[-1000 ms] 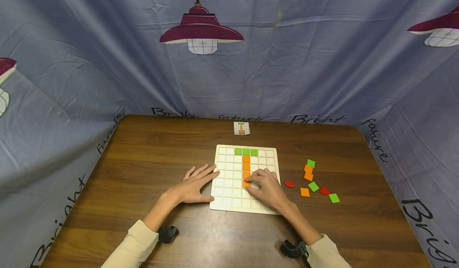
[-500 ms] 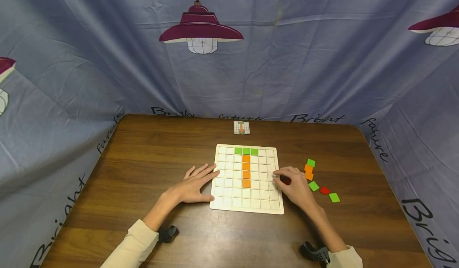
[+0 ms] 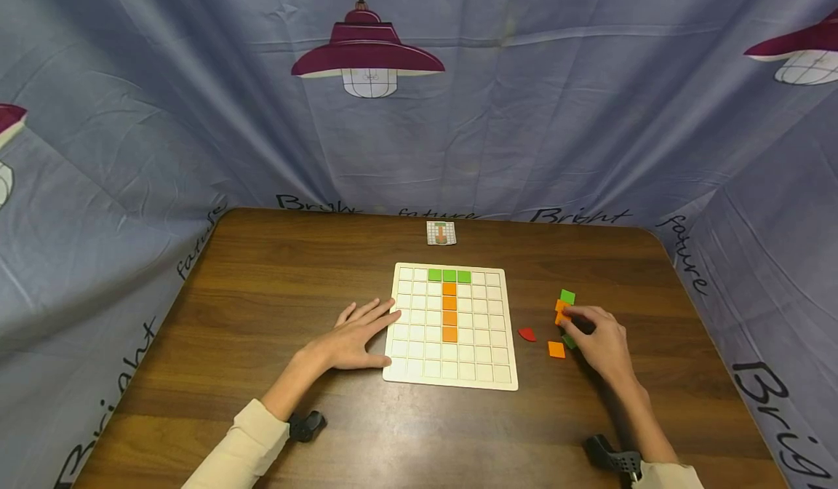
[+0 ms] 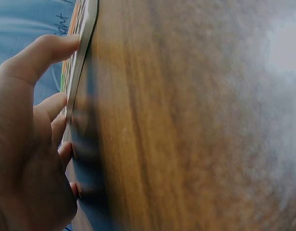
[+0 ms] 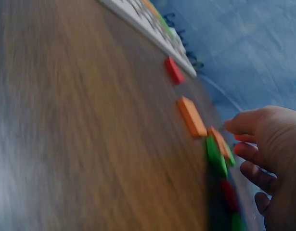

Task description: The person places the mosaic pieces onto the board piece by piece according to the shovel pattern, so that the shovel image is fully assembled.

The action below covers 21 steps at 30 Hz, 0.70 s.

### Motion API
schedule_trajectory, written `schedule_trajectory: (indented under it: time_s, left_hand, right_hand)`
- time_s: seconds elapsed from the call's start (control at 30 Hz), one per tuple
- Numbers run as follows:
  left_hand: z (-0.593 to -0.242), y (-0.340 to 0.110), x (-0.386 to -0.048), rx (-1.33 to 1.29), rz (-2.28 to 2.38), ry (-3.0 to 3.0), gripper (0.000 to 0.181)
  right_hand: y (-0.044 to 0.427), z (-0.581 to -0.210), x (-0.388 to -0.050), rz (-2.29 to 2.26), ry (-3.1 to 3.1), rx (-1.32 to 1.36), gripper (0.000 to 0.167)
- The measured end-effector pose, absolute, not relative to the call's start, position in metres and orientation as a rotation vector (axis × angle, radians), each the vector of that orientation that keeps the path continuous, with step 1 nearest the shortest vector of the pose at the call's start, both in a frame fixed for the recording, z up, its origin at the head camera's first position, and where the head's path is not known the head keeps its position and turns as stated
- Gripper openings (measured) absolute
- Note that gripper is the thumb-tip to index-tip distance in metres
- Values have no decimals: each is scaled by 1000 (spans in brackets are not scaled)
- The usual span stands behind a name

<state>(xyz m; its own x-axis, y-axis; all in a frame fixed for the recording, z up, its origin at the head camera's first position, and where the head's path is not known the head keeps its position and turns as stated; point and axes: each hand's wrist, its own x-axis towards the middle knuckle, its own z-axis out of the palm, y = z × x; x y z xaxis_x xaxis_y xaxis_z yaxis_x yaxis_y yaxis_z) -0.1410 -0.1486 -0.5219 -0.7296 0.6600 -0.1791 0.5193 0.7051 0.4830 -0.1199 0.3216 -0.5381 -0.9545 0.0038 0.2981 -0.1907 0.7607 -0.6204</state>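
In the head view a cream grid board (image 3: 417,367) lies flat on the table. Three green square tiles (image 3: 449,276) form a row near its top edge, with a column of several orange tiles (image 3: 449,319) below. My left hand (image 3: 350,343) rests at the board's left edge, fingers spread, fingertips and thumb on its rim. To the right, my right hand (image 3: 604,343) is over the loose pieces, thumb and index finger at an orange tile (image 3: 560,318). Whether they touch it cannot be made out. In the right wrist view its fingers are bent with a gap from the thumb.
Between board and right hand lie a red wedge-shaped piece (image 3: 527,335) and an orange tile (image 3: 556,349). A green tile (image 3: 567,297) lies farther back. My right hand covers other loose pieces. A small printed card (image 3: 441,233) lies beyond the board, near the table's back edge.
My right hand has left the orange column on the board and moved right to the loose tiles. My left hand has stayed at the board's edge.
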Motion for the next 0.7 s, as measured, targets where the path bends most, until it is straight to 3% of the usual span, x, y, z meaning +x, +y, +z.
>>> schedule_trajectory:
  time_s: [0.7]
  left_hand:
    - [-522, -148, -141, 920, 586, 2574, 85]
  right_hand:
    - [323, -546, -117, 1004, -2723, 85, 29]
